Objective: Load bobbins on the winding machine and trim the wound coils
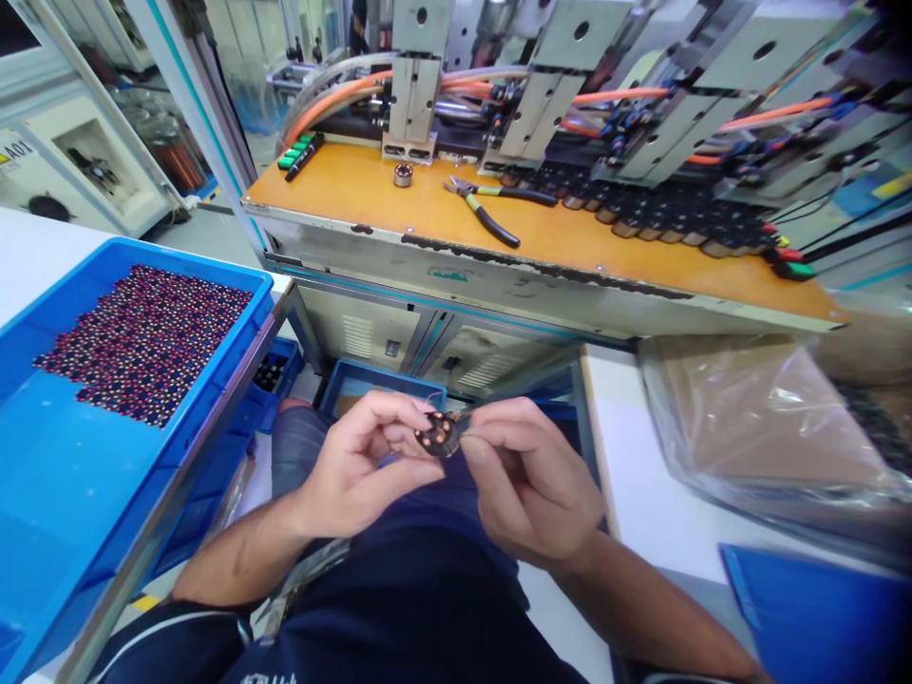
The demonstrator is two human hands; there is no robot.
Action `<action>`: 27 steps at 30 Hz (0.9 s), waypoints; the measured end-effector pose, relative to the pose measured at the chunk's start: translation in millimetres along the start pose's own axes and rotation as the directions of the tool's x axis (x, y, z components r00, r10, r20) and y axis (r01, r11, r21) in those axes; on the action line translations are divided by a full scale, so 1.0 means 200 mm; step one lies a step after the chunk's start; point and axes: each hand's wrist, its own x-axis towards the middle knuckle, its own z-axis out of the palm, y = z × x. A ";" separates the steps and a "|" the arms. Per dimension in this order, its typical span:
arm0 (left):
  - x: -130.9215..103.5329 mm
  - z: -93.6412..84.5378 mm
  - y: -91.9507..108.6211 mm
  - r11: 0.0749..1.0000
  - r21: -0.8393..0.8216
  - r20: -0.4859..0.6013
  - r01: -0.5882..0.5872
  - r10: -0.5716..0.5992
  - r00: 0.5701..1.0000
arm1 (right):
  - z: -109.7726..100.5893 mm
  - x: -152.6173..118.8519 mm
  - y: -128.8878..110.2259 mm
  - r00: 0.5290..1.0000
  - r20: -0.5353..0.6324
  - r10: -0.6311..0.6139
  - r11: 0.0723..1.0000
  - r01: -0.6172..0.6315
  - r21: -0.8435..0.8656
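Observation:
A small round motor stator [437,435], black with copper windings, is in front of my lap. My left hand [370,461] grips its left side between thumb and fingers, and a thin wire end sticks up above it. At its right edge, my right hand [531,475] is closed in a pinch of thumb and forefinger. Between those fingertips and the stator shows something dark and small, too blurred to name.
On the left, a blue tray [43,475] holds many small dark and red parts. Cutting pliers [491,204], a single stator [403,175] and rows of dark parts lie on the orange bench [342,195] beneath the machine. A plastic-wrapped carton [769,418] is at right.

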 end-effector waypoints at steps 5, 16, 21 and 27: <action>0.00 0.00 -0.02 0.888 0.358 0.003 -0.289 0.308 0.951 | 0.07 -0.07 0.04 0.972 -0.004 0.237 0.917 -0.222 0.331; -0.02 -0.02 -0.03 0.884 0.415 -0.043 -0.214 0.254 0.966 | 0.12 -0.13 0.08 0.892 0.097 0.442 0.731 -0.421 0.537; -0.02 -0.01 -0.02 0.936 0.292 -0.034 -0.195 0.214 0.976 | 0.12 -0.11 0.08 0.912 0.064 0.406 0.779 -0.381 0.498; 0.00 -0.03 -0.01 0.989 -0.128 0.028 -0.069 0.073 0.997 | 0.01 -0.01 0.05 1.000 0.014 0.005 0.995 -0.006 0.102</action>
